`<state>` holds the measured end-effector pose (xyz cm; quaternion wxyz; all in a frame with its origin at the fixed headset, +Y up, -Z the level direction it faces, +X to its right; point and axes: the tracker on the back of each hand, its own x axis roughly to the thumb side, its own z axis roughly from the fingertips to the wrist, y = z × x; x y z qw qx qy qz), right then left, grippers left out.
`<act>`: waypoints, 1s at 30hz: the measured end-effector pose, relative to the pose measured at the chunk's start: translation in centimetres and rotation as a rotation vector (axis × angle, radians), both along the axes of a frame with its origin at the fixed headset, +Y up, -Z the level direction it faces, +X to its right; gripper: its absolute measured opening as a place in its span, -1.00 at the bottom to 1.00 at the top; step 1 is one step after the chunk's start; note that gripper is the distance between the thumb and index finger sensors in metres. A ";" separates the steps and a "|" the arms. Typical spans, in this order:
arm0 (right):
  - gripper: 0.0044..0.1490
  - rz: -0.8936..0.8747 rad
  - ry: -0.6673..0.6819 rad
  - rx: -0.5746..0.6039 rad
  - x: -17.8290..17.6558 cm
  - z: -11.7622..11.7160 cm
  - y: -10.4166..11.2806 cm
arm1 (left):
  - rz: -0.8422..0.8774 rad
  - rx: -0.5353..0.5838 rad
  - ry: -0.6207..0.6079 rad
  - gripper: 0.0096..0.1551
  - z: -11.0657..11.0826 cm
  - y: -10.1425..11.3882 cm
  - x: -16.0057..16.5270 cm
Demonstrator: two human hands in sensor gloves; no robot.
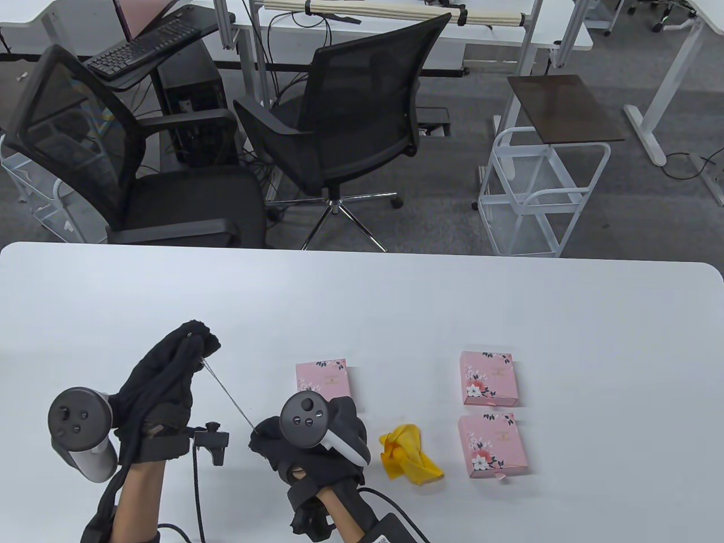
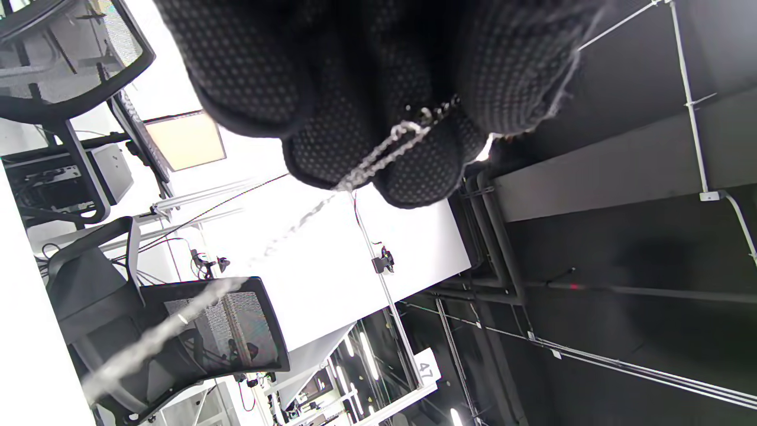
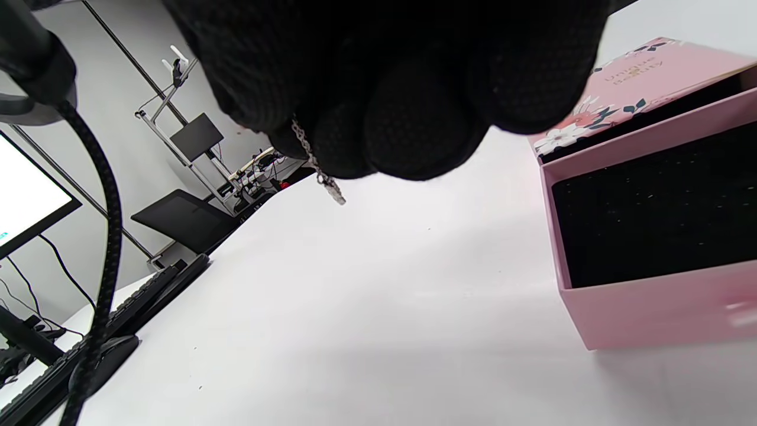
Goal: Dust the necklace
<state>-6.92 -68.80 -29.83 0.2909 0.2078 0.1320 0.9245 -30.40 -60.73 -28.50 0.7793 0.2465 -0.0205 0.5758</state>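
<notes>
From the table view, the thin silver chain necklace [image 1: 229, 397] ran taut through the air between two black-gloved hands — the left hand [image 1: 164, 384] pinched its upper end at raised fingertips, the right hand [image 1: 317, 438] gripped the lower end close above the white tabletop [image 1: 396, 305]. The crumpled yellow dusting cloth [image 1: 410, 452] lay just beside the right hand, untouched, so the dusting looked not yet begun. To pick it up one hand would likely have to let go, and the loose end could swing down, kink or knot. Three pink flowered cardboard boxes sat nearby: one [image 1: 322, 378] just behind the right hand, two [image 1: 490, 378] [image 1: 493, 445] further right.

In the left wrist view, the fine metal links [image 2: 384, 151] emerged from between dotted, knitted fingertips [image 2: 331, 148] and blurred away toward the lower left. The hold looked slight; such a smooth, thin chain might slip through glove fabric, or snag on the weave.

In the right wrist view, the curled fingers [image 3: 408, 118] hid most of the necklace, leaving only a short end with a small clasp-like piece [image 3: 322, 171] dangling. Pulling harder on a line this tight could strain the links. Beside it an open pink box [image 3: 650, 236] showed a black, foam-like lining.
</notes>
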 end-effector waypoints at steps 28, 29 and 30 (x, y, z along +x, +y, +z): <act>-0.36 0.534 -0.275 -0.051 15.5 -0.3 -3.4 | -0.094 -0.032 -0.178 -0.61 0.3 0.7 3.3; -0.33 0.568 -0.267 -0.069 15.2 -0.5 -3.9 | -0.095 -0.032 -0.183 -0.61 0.3 0.7 3.4; -0.30 0.607 -0.266 -0.080 14.9 -0.7 -4.5 | -0.097 -0.033 -0.188 -0.61 0.3 0.7 3.6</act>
